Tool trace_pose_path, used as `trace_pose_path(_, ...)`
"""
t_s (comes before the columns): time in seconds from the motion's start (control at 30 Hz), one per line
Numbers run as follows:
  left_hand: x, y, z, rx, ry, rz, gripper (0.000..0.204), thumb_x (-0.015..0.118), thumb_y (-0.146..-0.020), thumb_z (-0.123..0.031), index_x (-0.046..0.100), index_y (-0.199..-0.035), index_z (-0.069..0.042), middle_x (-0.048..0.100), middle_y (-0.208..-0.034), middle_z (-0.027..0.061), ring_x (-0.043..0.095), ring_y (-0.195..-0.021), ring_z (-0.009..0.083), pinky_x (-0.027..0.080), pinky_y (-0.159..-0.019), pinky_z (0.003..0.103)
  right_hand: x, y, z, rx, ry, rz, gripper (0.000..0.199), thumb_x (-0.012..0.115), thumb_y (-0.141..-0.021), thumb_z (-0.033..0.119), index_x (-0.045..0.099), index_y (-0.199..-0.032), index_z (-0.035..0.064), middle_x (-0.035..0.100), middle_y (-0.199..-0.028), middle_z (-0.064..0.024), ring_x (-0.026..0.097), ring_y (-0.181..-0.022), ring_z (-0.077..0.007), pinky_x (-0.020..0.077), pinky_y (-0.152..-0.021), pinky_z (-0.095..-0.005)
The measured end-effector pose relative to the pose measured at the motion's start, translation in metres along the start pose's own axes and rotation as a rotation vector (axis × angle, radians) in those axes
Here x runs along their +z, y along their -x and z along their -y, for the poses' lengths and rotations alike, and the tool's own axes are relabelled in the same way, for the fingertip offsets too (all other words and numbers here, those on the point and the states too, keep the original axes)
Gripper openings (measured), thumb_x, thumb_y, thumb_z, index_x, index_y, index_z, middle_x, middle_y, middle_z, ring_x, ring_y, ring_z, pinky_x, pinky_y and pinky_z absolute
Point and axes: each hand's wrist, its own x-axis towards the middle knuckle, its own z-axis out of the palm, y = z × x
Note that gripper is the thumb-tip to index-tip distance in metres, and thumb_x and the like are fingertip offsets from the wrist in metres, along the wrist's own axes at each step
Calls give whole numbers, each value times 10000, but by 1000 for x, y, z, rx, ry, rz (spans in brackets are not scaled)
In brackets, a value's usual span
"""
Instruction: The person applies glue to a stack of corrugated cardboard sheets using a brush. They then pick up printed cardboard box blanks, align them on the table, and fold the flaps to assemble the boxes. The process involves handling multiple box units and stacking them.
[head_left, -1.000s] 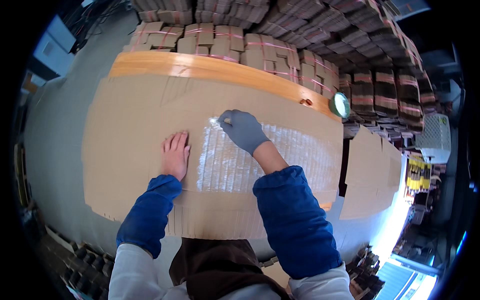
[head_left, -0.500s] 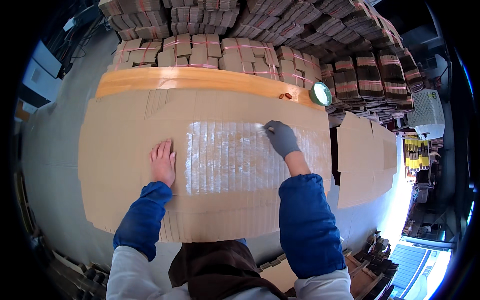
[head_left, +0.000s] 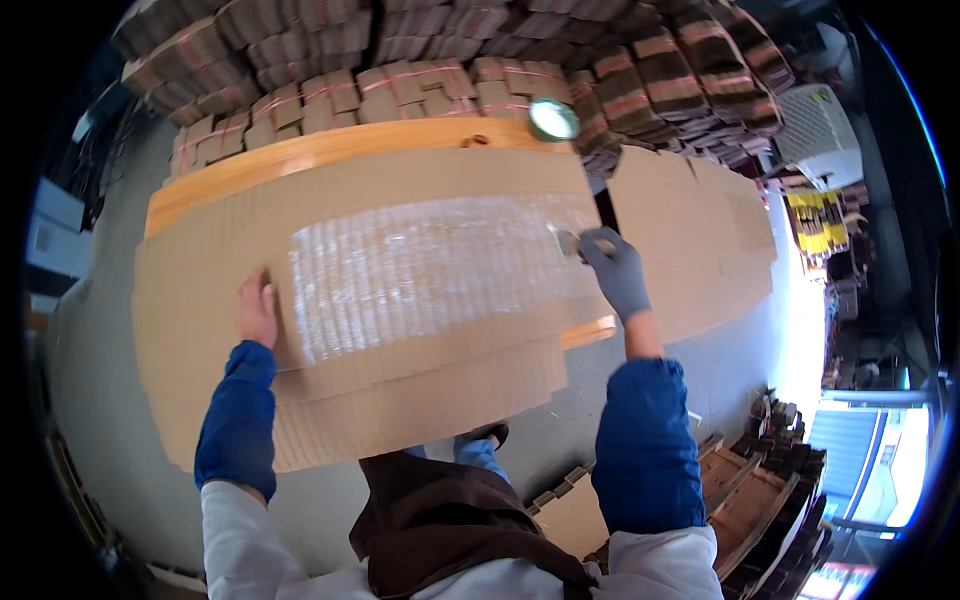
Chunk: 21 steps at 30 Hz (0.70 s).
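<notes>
A large brown cardboard sheet (head_left: 210, 250) lies flat over a wooden board. A wide glossy wet patch of glue (head_left: 430, 265) covers its middle. My right hand (head_left: 618, 270), in a grey glove, is shut on a small brush (head_left: 565, 240) at the patch's right end, near the sheet's right edge. My bare left hand (head_left: 258, 308) lies flat on the cardboard just left of the patch, fingers apart, holding nothing.
Bundles of folded cardboard (head_left: 420, 85) tied with pink bands are stacked along the far side. A green round container (head_left: 553, 118) sits at the board's far right corner. More flat cardboard sheets (head_left: 690, 230) lie to the right. Wooden pallets (head_left: 760, 490) stand at lower right.
My right hand has swept the brush rightward across the cardboard, from the patch's upper left to its right end. The wet patch has widened. My left hand stays pressed on the sheet.
</notes>
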Motion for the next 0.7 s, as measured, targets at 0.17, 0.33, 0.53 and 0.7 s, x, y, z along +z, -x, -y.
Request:
trace_pose_path(0.17, 7, 41, -114, 34, 68, -235, 447, 447, -1017, -139, 408, -1438, 5, 457, -1445, 218, 396, -1364, 363, 291, -1142, 409, -154, 178, -72, 329, -94, -273, 216, 633, -938, 176, 684, -1012, -21, 665, -809, -54, 609, -635, -108, 530, -620, -265)
trace_pose_path(0.33, 81, 204, -317, 24, 439, 339, 477, 483, -980, -126, 414, -1425, 31, 419, -1479, 198, 360, -1396, 326, 243, -1173, 380, -206, 364, -212, 734, -274, -493, 213, 636, -933, 181, 680, -1019, -9, 664, -795, -66, 613, -600, -116, 544, -569, -271)
trace_pose_path(0.53, 199, 402, -430, 240, 414, 1190, 367, 562, -972, -164, 531, -1313, -31, 645, -1201, 149, 617, -1122, 286, 480, -958, 366, -165, 498, -299, 955, -681, -685, 208, 614, -933, 126, 634, -1087, -12, 679, -877, -119, 687, -718, -194, 588, -648, -308)
trace_pose_path(0.7, 282, 469, -468, 118, 406, 1397, 377, 569, -989, -276, 565, -1279, -36, 669, -1155, 149, 644, -1071, 265, 499, -919, 342, -99, 534, -338, 1050, -1098, -730, 248, 590, -962, 138, 598, -1156, -16, 682, -987, -148, 694, -834, -231, 599, -759, -365)
